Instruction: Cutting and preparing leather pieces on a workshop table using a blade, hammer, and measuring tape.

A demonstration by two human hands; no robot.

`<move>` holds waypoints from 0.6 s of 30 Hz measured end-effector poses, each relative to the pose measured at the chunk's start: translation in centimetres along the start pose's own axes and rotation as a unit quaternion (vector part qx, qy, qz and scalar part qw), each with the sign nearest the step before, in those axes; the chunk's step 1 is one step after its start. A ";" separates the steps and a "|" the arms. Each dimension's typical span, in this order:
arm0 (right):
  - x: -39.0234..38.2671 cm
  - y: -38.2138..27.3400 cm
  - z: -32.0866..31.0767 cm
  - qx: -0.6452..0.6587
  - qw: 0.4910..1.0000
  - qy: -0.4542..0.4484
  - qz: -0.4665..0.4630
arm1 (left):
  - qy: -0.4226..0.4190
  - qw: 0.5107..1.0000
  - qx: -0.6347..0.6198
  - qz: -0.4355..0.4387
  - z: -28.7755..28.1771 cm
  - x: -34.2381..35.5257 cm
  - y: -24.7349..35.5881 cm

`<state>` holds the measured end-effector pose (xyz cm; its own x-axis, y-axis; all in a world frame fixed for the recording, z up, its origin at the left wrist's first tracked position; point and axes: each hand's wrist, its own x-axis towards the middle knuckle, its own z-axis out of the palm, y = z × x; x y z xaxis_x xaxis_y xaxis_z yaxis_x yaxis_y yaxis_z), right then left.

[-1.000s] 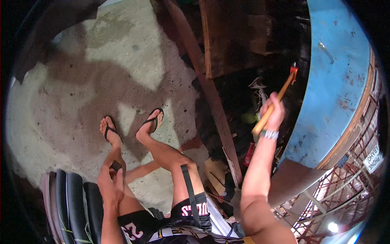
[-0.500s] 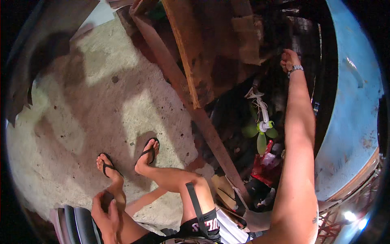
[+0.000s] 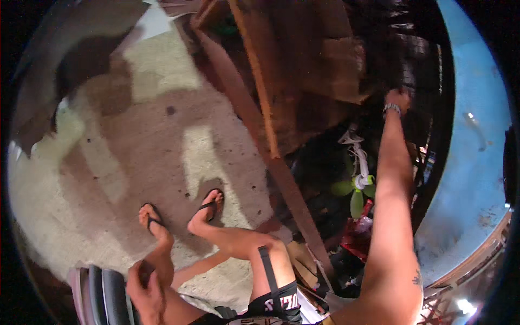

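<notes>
My right arm stretches forward over a dark recess. The fingers of my right hand (image 3: 398, 101), in shadow beyond a metal-banded watch (image 3: 391, 109), are curled; whatever they hold, if anything, is hidden. Below and left of that hand is a small white fan (image 3: 360, 165) with green blades (image 3: 356, 203). My left hand (image 3: 147, 295) rests low by my left thigh with its fingers curled round a dark patch that I cannot make out.
A wooden-edged brown panel (image 3: 303, 81) and a long brown beam (image 3: 292, 189) border the recess. A red wrapper (image 3: 357, 235) lies under the fan. At right stands a blue door-like panel (image 3: 466, 162) with a handle. Dark stacked chairs (image 3: 103, 295) stand at lower left on concrete floor (image 3: 146, 146).
The whole view has shifted, so most things sit lower and a little to the right. My right wrist has turned and the hand is deeper in shadow. My left hand stays by my thigh.
</notes>
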<state>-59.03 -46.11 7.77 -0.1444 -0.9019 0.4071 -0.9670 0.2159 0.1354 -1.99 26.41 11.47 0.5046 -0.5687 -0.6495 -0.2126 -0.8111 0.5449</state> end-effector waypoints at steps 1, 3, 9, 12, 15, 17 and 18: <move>-12.9 -9.9 0.4 0.095 0.986 0.105 0.084 | 0.039 0.998 0.048 -0.030 -2.3 -1.3 1.5; -14.4 -13.5 -5.5 0.214 0.946 0.242 -0.018 | 0.007 0.999 0.044 -0.022 -0.1 -0.4 2.2; -32.4 -33.8 -26.4 0.563 0.816 0.127 0.023 | 0.006 1.000 -0.023 0.012 1.9 -0.6 0.9; -43.0 -37.9 -35.7 0.704 0.695 -0.135 0.061 | 0.082 0.991 0.055 0.095 0.7 -3.0 -0.4; -48.1 -34.0 -46.6 0.598 0.640 -0.458 -0.155 | 0.137 0.986 -0.068 0.071 -3.9 -8.5 4.9; -48.7 -30.2 -51.6 0.586 0.576 -0.519 -0.237 | 0.149 0.975 -0.077 0.145 -8.5 -12.3 12.3; -47.1 -29.1 -54.9 0.596 0.551 -0.527 -0.251 | 0.171 0.961 -0.091 0.200 -10.8 -13.5 15.7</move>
<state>-12.57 10.65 34.22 0.7701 -0.5876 -0.2483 -0.3016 0.0077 -0.9534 -3.12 22.78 34.49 0.6642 -0.7269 -0.1743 -0.3130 -0.4821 0.8183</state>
